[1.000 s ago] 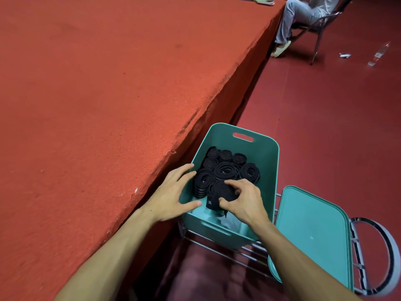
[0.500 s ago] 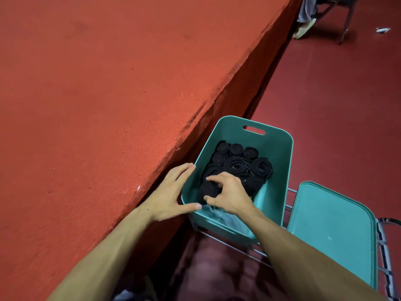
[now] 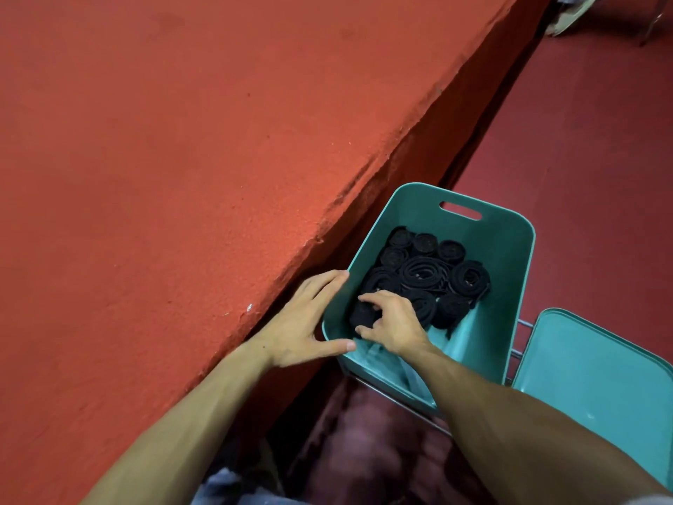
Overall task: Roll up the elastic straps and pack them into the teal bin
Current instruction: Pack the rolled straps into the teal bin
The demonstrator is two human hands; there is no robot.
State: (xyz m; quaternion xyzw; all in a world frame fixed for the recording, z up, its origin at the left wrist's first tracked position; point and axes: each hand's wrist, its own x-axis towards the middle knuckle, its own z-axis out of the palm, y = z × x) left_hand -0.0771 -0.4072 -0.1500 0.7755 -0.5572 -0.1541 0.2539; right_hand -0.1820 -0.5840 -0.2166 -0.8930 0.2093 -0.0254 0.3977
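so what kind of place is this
Likely an indoor hall or event room: a long table draped in red felt, a matching red floor, and a teal bin of rolled black straps being packed.

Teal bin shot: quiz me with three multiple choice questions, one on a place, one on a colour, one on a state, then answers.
1. Where is the left hand? A inside the bin; B outside, on the bin's near left corner; C lifted clear of the bin.
2. What colour are the straps? A white; B teal; C black.
3. The right hand: A grips a roll in the bin; B lies flat and open; C is an empty fist.
Answers: 1 B, its fingers lie along the outer wall, thumb along the near edge. 2 C, every coil is black. 3 A, its fingers curl round a roll.
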